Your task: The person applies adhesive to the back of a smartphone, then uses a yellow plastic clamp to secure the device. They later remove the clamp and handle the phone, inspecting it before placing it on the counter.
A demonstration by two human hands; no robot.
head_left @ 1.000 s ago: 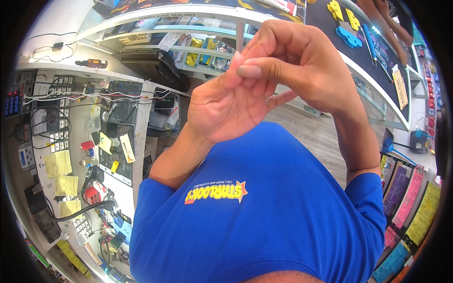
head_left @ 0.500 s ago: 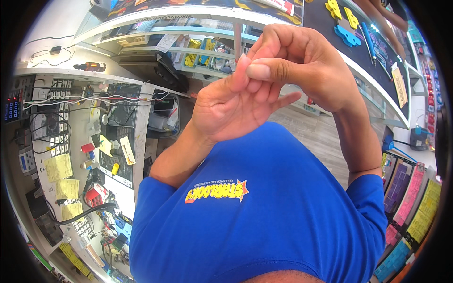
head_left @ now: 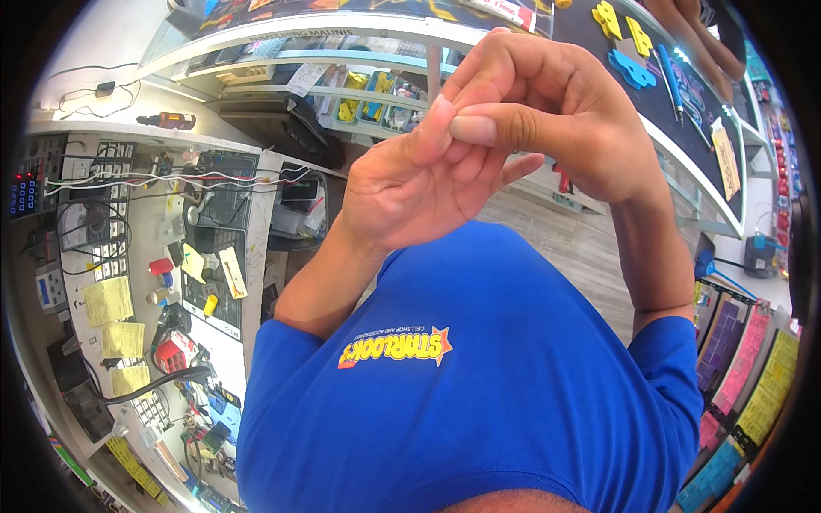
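Head view: the person's two bare hands are raised together in front of the chest, above a blue shirt (head_left: 479,402) bearing a yellow printed logo; the left hand (head_left: 419,184) is held palm-up with fingers half extended; the right hand (head_left: 547,111) is curled over it, thumb pressed against the tip of a left finger; whether anything small is pinched between the fingertips cannot be told, as nothing is visible there; the hands touch each other and no other thing. Lower left: a cluttered workbench (head_left: 111,256) carrying yellow paper notes (head_left: 107,301), cables and small tools, well apart from the hands. Top: a curved glass display counter (head_left: 325,51). Upper right: a dark counter mat (head_left: 676,77) with blue and yellow parts; another person's forearm (head_left: 693,30) rests there.
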